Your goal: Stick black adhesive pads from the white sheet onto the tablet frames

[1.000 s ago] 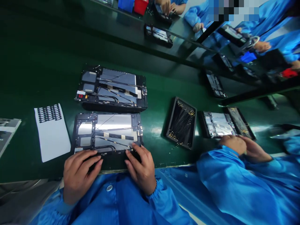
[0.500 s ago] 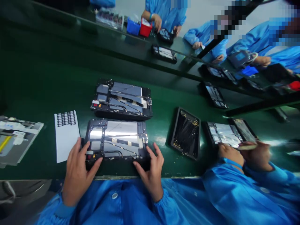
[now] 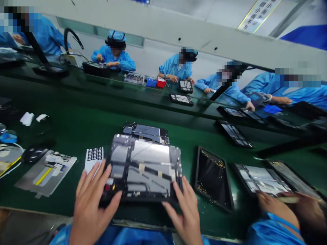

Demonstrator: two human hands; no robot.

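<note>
An opened tablet (image 3: 150, 163) with silver battery cells, black cables and a dark frame is in front of me, slightly blurred. My left hand (image 3: 93, 200) grips its left side, thumb along the near edge. On the opposite side my right hand (image 3: 185, 207) holds the right edge, its thumb near the front corner. The tablet looks raised and covers much of a second opened tablet (image 3: 146, 128) behind it. Partly behind my left fingers lies a white sheet with rows of black stickers (image 3: 94, 158).
A black tray (image 3: 213, 178) with small gold-coloured screws stands at right. Beyond it, a co-worker's hands (image 3: 278, 206) are at another opened tablet (image 3: 260, 178). A metal plate with yellow tape (image 3: 48, 173) lies left. Across the bench, several people work behind a raised shelf (image 3: 143, 98).
My view has tilted up, showing more of the far bench. Both hands have brought the tablet up, so it now overlaps the one behind and hides more of it.
</note>
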